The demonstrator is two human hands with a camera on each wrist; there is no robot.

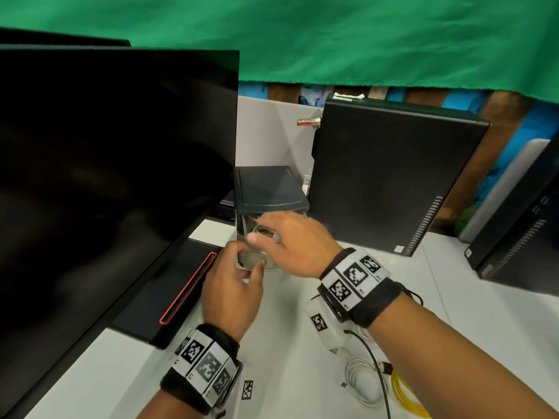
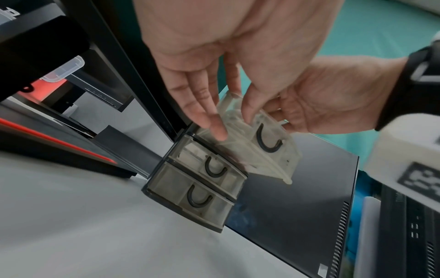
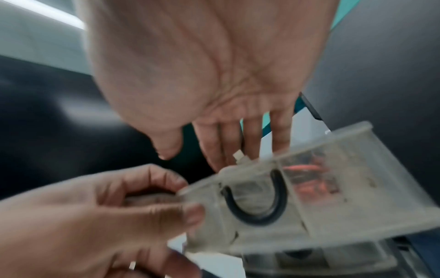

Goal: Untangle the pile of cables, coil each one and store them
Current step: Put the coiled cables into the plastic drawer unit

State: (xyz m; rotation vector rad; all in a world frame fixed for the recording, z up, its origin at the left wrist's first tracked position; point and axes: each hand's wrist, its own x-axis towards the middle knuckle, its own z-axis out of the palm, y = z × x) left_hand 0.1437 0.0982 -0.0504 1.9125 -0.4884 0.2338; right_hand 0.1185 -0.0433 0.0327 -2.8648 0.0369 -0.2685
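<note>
A small drawer unit point(image 1: 269, 189) with a dark lid stands between the monitor and the computer tower. Its clear top drawer point(image 2: 273, 150) is pulled out and tilted; the two lower drawers point(image 2: 197, 188) are closed. My left hand point(image 1: 248, 258) pinches the drawer's front left corner point(image 3: 188, 199). My right hand point(image 1: 272, 234) reaches over the drawer with straight fingers point(image 3: 252, 139) on a coiled white cable point(image 1: 263, 229) inside it. A white plug point(image 3: 238, 156) shows at the rim, and something orange point(image 3: 309, 178) lies in the drawer.
A large dark monitor point(image 1: 106, 161) and its red-edged base point(image 1: 187, 285) fill the left. A black tower point(image 1: 393, 176) stands behind the drawers, another point(image 1: 520, 231) at far right. A white cable coil point(image 1: 363, 379), a yellow cable point(image 1: 405, 394) and a black cable point(image 1: 375, 355) lie near the table's front right.
</note>
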